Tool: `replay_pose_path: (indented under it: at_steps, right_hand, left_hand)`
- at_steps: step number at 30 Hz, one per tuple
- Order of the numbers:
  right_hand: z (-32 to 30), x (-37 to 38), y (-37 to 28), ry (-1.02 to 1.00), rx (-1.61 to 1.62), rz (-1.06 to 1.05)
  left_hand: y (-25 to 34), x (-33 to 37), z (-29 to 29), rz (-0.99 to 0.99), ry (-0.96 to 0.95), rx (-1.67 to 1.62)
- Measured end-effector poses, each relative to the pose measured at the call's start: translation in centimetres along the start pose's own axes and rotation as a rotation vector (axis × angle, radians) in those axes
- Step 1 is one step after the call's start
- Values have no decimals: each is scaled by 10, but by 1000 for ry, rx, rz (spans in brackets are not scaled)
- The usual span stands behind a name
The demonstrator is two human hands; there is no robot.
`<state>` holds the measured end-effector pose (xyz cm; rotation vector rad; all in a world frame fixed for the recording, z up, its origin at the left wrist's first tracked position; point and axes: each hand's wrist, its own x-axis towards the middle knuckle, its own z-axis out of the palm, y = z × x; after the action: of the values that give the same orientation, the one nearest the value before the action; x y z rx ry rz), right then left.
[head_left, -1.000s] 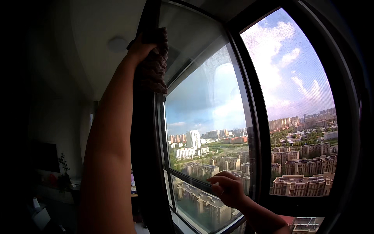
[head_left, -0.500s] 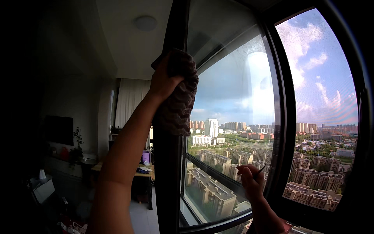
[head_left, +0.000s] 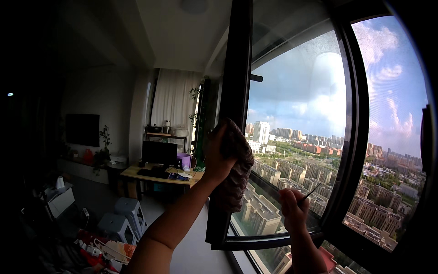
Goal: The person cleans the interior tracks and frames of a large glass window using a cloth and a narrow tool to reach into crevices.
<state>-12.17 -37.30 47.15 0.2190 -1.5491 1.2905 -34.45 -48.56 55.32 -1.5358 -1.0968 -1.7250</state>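
Dark brown, ridged cloth (head_left: 238,180) fills our left hand (head_left: 219,155), closed around it, against the black upright frame (head_left: 238,55) of an angled window sash (head_left: 273,240). Our right hand (head_left: 294,209), curled, holds what looks like a thin dark stick (head_left: 311,192) before the glass (head_left: 292,91), and we overlook city buildings (head_left: 378,196) far below.
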Motion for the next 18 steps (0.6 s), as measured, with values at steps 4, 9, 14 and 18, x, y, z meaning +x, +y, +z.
replay_pose_path:
  at_steps: [4, 9, 14, 18]
  right_hand:
    - [18, -4, 4, -30, 0, 12]
    - [34, -14, 18, 5, -55, 122]
    - [41, -35, 29, 85, -117, 139]
    - [47, -41, 24, 120, -117, 48]
  left_hand:
    - [10, -3, 1, -35, 79, -58]
    - [21, -9, -4, -96, 68, -179]
    - [43, -17, -9, -124, 11, -232]
    - [57, -5, -15, -7, -34, -108]
